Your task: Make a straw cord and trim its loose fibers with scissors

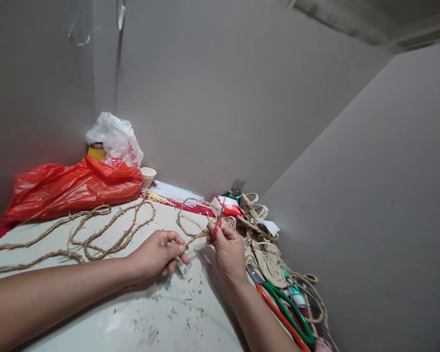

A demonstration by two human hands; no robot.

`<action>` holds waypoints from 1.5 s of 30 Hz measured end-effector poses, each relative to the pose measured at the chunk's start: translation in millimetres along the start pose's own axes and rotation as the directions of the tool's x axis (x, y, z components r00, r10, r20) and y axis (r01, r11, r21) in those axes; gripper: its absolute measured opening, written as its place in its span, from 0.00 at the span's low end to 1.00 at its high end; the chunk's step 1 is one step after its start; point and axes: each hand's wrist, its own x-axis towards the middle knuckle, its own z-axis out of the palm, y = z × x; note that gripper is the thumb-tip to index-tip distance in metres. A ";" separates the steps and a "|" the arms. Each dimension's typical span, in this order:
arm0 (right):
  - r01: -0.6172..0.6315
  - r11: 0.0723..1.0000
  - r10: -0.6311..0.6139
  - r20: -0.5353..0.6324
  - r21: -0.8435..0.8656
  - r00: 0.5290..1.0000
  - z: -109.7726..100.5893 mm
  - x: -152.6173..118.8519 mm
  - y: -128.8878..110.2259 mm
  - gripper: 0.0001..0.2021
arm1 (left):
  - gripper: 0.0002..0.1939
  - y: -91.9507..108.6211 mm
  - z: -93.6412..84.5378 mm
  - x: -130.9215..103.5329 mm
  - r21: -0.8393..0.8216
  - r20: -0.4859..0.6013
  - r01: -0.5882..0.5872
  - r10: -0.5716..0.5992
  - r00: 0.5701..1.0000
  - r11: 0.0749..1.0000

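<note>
My left hand (165, 252) pinches the end of a thin twisted straw rope (197, 235) between thumb and fingertips. From there the rope runs a short way across to my right hand (230, 252). That hand is closed around small scissors with red handles (217, 227), their blades pointing up and away from me. The rope also passes at the right fingertips; whether they grip it too I cannot tell. A loop of the rope stands up behind the hands. More rough rope (110, 242) lies in long loose loops on the white table (161, 318), left of my hands.
At the back left lie a red plastic bag (73, 188), a white plastic bag (113, 134) and a paper cup (147, 176). White sticks (176, 191) lie along the wall. Coiled rope (267, 259) and large green-and-orange shears (286, 303) crowd the right edge. Scraps litter the tabletop.
</note>
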 end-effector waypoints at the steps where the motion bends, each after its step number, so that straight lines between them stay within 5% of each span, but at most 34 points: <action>1: 0.027 1.000 -0.027 -0.020 -0.009 0.999 -1.5 1.1 0.0 0.17 | 0.15 2.4 0.7 -1.0 0.029 0.010 -0.010 0.010 1.000 1.000; 12: 0.164 0.981 -0.174 -0.092 -0.104 0.980 -11.9 9.3 -3.3 0.16 | 0.20 6.1 -6.1 0.6 -0.088 0.085 0.048 -0.041 0.996 0.995; 17: 0.178 0.975 -0.187 -0.059 -0.132 0.981 -13.6 9.7 -3.2 0.16 | 0.13 10.7 -9.2 -0.4 -0.165 0.156 0.126 -0.100 0.983 0.978; 21: 0.134 0.971 -0.137 0.002 -0.198 0.991 -13.7 9.9 -3.8 0.17 | 0.13 9.6 -9.3 2.1 -0.194 0.058 0.097 -0.087 0.995 0.976; 25: 0.067 0.948 -0.034 0.109 -0.311 0.993 -19.0 15.1 -5.5 0.19 | 0.10 6.5 -14.2 9.2 -0.122 -0.141 -0.053 0.035 0.989 0.991; 30: 0.145 0.884 -0.050 0.220 -0.445 0.974 -23.6 15.3 -9.5 0.20 | 0.07 4.2 -23.7 18.2 -0.095 -0.285 -0.101 0.070 0.956 0.990; 36: 0.294 0.752 -0.025 0.420 -0.590 0.907 -18.7 1.6 -11.5 0.15 | 0.10 8.7 -26.6 19.4 -0.221 -0.247 -0.052 -0.005 0.969 0.974; 41: 0.480 0.390 -0.009 0.517 -0.786 0.856 -15.1 -4.9 -17.1 0.14 | 0.14 14.9 -24.5 15.3 -0.243 -0.238 -0.024 -0.036 0.971 0.970; 45: 0.542 0.263 -0.043 0.552 -0.798 0.833 -11.7 -7.9 -20.0 0.12 | 0.18 12.5 -26.1 15.1 -0.254 -0.181 -0.020 -0.027 0.983 0.967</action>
